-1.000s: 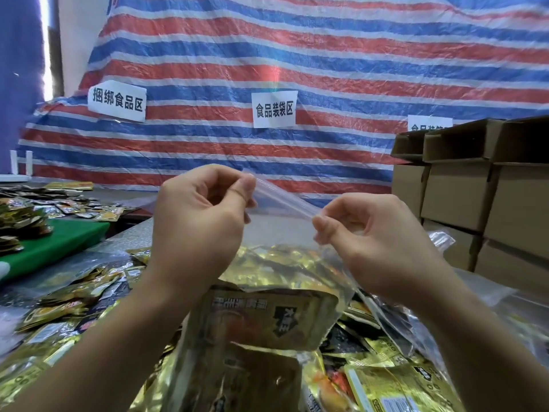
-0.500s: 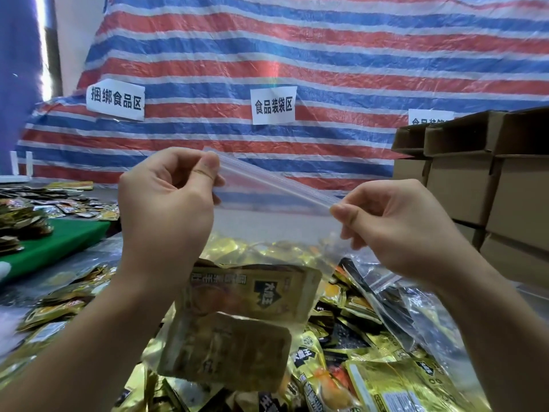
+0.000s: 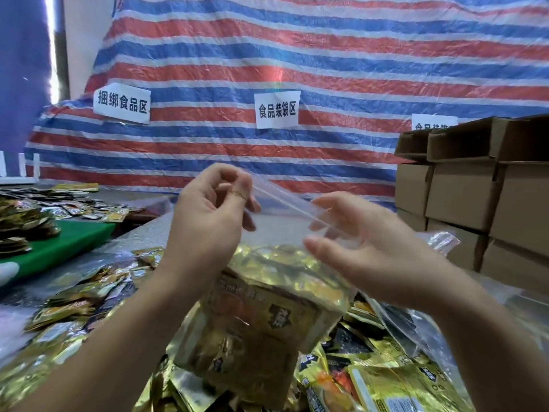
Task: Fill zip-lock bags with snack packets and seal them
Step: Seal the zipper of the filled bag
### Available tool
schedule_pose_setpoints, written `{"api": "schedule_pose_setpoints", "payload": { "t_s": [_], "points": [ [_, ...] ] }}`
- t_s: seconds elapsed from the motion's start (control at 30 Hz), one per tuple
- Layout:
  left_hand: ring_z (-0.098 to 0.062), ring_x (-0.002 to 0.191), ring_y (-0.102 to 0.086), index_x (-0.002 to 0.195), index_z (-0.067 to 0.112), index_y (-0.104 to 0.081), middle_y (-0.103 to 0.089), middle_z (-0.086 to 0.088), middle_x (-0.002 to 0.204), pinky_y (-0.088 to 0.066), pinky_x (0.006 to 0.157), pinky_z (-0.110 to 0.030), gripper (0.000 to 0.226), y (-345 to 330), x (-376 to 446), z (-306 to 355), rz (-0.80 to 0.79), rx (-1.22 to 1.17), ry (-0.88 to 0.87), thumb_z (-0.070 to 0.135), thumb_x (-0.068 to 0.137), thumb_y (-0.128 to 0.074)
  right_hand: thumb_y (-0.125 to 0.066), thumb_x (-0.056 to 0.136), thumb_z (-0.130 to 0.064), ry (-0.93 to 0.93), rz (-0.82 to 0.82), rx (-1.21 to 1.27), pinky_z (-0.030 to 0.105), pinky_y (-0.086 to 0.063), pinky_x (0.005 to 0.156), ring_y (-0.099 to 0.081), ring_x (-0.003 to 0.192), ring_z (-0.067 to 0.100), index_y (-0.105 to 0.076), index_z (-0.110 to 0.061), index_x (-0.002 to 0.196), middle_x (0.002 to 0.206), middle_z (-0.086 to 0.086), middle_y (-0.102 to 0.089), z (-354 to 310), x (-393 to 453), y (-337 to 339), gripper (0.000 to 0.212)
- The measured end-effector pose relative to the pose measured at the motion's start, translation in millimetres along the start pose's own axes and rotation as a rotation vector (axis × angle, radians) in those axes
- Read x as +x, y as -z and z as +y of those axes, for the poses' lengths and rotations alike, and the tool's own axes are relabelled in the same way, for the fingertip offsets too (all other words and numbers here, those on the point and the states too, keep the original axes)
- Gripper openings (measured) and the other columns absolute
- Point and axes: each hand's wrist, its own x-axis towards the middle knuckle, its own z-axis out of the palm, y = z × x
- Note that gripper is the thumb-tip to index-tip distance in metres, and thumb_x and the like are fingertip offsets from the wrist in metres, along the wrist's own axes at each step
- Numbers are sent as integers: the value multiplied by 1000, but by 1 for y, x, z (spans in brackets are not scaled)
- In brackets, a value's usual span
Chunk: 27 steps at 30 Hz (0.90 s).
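Loose gold snack packets [image 3: 395, 388] cover the near edge of the table [image 3: 148, 233], too many to count. Above them hangs one clear zip-lock bag [image 3: 285, 233] with gold packets inside. The left hand [image 3: 208, 221] pinches its top left corner; the right hand [image 3: 365, 245] has spread, relaxed fingers touching the top right. Cardboard boxes [image 3: 463, 197] stack at the far right edge.

Grey table [image 3: 150, 233] strewn with gold snack packets [image 3: 395, 385], green board [image 3: 64, 243].
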Motion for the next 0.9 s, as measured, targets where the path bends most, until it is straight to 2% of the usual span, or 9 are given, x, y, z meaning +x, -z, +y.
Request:
{"api": "schedule_pose_setpoints", "payload": {
  "t_s": [0.1, 0.3, 0.37, 0.47, 0.53, 0.6, 0.67, 0.77, 0.9],
  "points": [
    [-12, 50, -54, 86, 15, -57, -59, -1, 60, -45, 49, -21, 19, -11, -8, -6, -120, -21, -2, 29, 98, -51, -54, 70, -78, -10, -146, -149, 25, -57, 71, -60, 84, -4, -51, -38, 127, 104, -20, -61, -5, -2, -17, 69],
    [-11, 50, -51, 81, 23, -59, -55, 3, 56, -42, 48, -30, 20, -26, -24, -26, -275, 150, 20, 28, 99, -53, -73, 73, -64, -170, -461, -126, 15, -39, 46, -61, 62, -2, -55, -28, 83, 68, -16, -65, 1, 2, -49, 41],
    [-19, 52, -50, 82, 23, -60, -56, -2, 59, -40, 50, -37, 20, -28, -26, -32, -270, 224, 28, 29, 99, -53, -69, 82, -52, -189, -469, -129, 18, -37, 41, -56, 50, 4, -57, -21, 76, 59, -10, -61, 11, 6, -59, 33],
    [-4, 57, -53, 90, 23, -62, -62, 4, 70, -41, 51, -21, 20, -27, -25, -32, -155, 255, 25, 33, 101, -48, -57, 93, -29, -255, -402, -106, 27, -41, 48, -52, 48, 8, -60, -14, 72, 58, -4, -58, 28, 11, -60, 26],
    [-3, 76, -59, 94, 27, -60, -65, 8, 83, -46, 62, -17, 19, -25, -22, -30, -58, 269, 23, 36, 101, -45, -54, 95, -25, -341, -370, 51, 31, -45, 53, -57, 53, 12, -63, -12, 72, 61, -3, -61, 40, 11, -54, 28],
    [-4, 86, -58, 94, 29, -57, -64, 10, 88, -45, 67, -16, 16, -23, -21, -27, 4, 271, 17, 35, 102, -45, -55, 97, -19, -454, -235, 327, 28, -46, 52, -61, 53, 16, -67, -9, 74, 66, 6, -65, 51, 13, -47, 27],
    [-4, 86, -57, 93, 31, -56, -63, 10, 89, -46, 67, -16, 15, -23, -21, -24, 14, 268, 9, 33, 102, -44, -56, 98, -11, -595, 60, 579, 27, -53, 50, -65, 54, 20, -69, -3, 86, 73, 15, -67, 61, 18, -39, 20],
    [-3, 86, -59, 94, 32, -55, -62, 11, 90, -50, 68, -20, 15, -23, -23, -21, -24, 262, 11, 35, 102, -44, -55, 100, -23, -789, 449, 856, 28, -51, 51, -62, 54, 20, -65, -3, 103, 76, 11, -70, 79, 25, -19, 22],
    [-4, 86, -62, 98, 33, -55, -63, 13, 92, -54, 71, -30, 12, -22, -23, -21, -66, 258, 38, 36, 102, -44, -53, 101, -24, -838, 653, 1352, 30, -56, 70, -70, 71, 18, -57, -8, 112, 94, 13, -71, 97, 23, -5, 20]
  ]
}}
